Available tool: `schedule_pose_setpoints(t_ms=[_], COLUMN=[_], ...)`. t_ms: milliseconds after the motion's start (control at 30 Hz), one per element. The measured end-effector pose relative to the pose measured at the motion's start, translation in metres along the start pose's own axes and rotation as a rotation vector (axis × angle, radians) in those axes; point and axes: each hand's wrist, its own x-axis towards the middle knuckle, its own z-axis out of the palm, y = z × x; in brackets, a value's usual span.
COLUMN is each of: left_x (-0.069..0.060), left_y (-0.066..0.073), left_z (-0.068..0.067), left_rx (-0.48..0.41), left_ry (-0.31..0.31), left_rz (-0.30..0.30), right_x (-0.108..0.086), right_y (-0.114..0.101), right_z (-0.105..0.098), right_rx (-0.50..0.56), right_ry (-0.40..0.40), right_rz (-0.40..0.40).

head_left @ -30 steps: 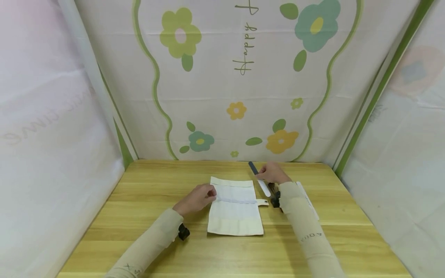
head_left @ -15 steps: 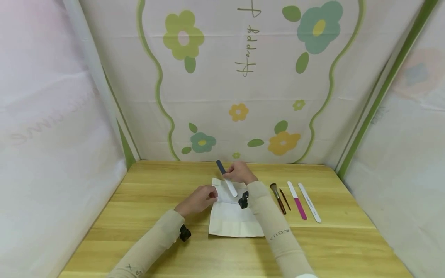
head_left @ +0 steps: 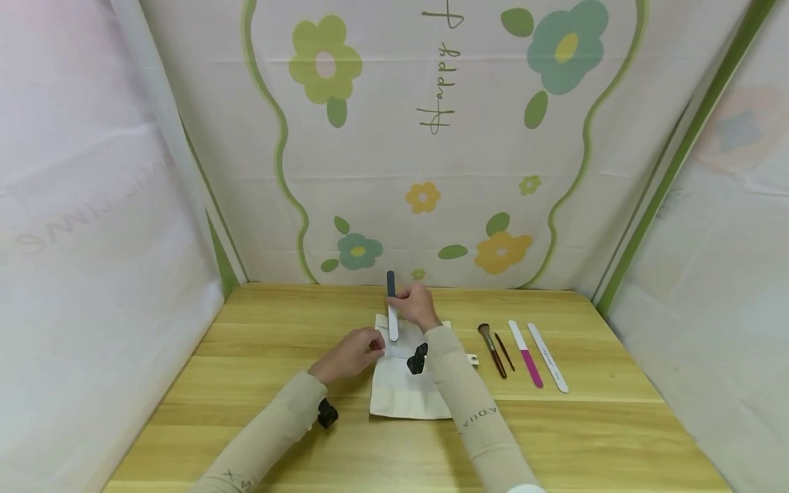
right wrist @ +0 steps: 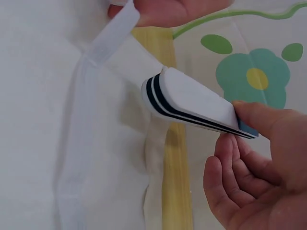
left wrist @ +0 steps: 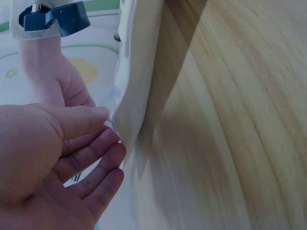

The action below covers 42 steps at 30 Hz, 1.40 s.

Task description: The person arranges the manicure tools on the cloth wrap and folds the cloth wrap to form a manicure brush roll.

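Observation:
A cream cloth roll-up pouch (head_left: pixel 401 397) lies unrolled on the wooden table, its snap tab (head_left: pixel 472 359) at the right side. At its left edge my left hand (head_left: pixel 350 352) pinches a thin white strip (right wrist: pixel 112 36) of the pouch between thumb and forefinger, lifting it there, as the right wrist view shows. Above the pouch's far part, my right hand (head_left: pixel 416 306) pinches a nail buffer (head_left: pixel 393 322) by its dark blue end. The buffer's white rounded end (right wrist: pixel 192 88) points down toward the pouch and stays clear of the cloth. My right forearm covers part of the pouch.
Right of the pouch lie a makeup brush (head_left: pixel 493 351), a thin dark stick (head_left: pixel 505 352), a white-and-pink nail file (head_left: pixel 526 354) and a white nail file (head_left: pixel 548 357). A flower-printed fabric wall (head_left: pixel 370 171) rises behind the table (head_left: pixel 277 329).
My right hand has carried the nail buffer left from beside the pouch to over its far left part, and the buffer has turned more upright. My left hand keeps its place.

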Motion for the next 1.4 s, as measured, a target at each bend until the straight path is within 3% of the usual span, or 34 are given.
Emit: schedule_pose_setpoints(t_ms=[467,1400], left_x=[0.002,0.000], left_y=[-0.005,-0.002], left_z=[0.001,-0.002], left_rx=[0.002,-0.039], left_ry=[0.022,-0.002], left_rz=[0.041,0.026], right_x=[-0.005,-0.027], right_y=[0.008,0.013], right_z=[0.007,0.013], right_rx=[0.074,0.061], right_ry=[0.068,-0.020], right_rz=[0.104,0.176])
